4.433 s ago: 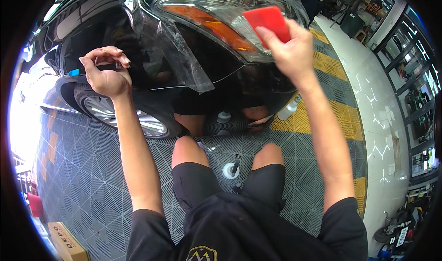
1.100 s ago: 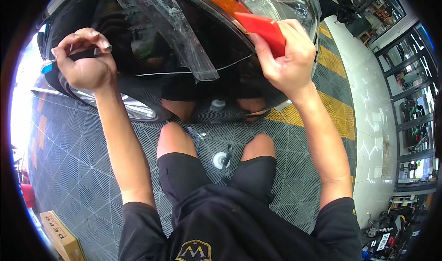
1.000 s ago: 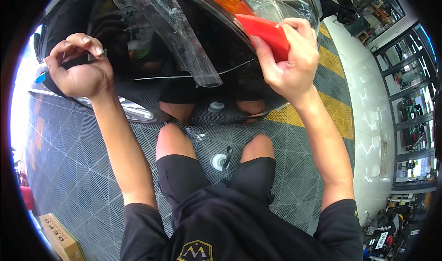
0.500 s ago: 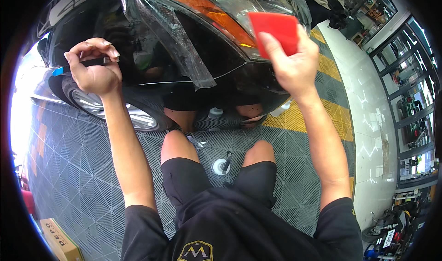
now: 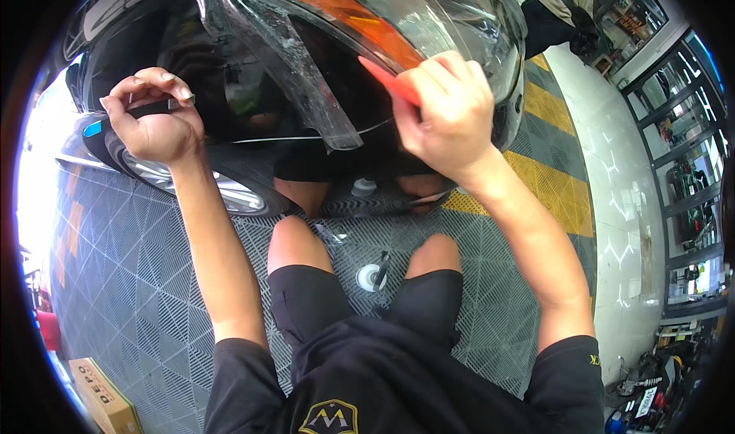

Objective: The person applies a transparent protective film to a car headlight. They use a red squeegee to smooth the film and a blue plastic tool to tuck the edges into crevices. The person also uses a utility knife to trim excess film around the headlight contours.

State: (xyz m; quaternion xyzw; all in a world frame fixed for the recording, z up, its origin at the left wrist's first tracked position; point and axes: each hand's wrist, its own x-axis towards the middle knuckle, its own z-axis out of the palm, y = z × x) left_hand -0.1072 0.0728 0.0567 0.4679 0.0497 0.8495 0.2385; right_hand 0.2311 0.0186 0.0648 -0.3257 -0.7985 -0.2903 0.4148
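Observation:
A red squeegee (image 5: 392, 84) is gripped in my right hand (image 5: 452, 116), its thin edge turned toward me. Its tip lies over the lower border of the headlight's orange section (image 5: 341, 13); whether it touches cannot be seen. My left hand (image 5: 157, 120) curls around a slim black tool (image 5: 153, 108), with a blue end (image 5: 93, 130) that shows beside the wrist, in front of the black car's fender. Between the hands, a wrinkled strip of clear film (image 5: 310, 78) hangs down the black bodywork (image 5: 218, 116).
A white bottle with a black top (image 5: 370, 277) stands on the grey grid floor (image 5: 153, 281) between my knees. The car's wheel (image 5: 237, 193) is at left. A cardboard box (image 5: 103, 396) sits at lower left. Another person (image 5: 555, 9) is at the far right.
My right hand has moved left and slightly down with the red squeegee, which has turned from flat-on to edge-on. The left hand has stayed nearly in place.

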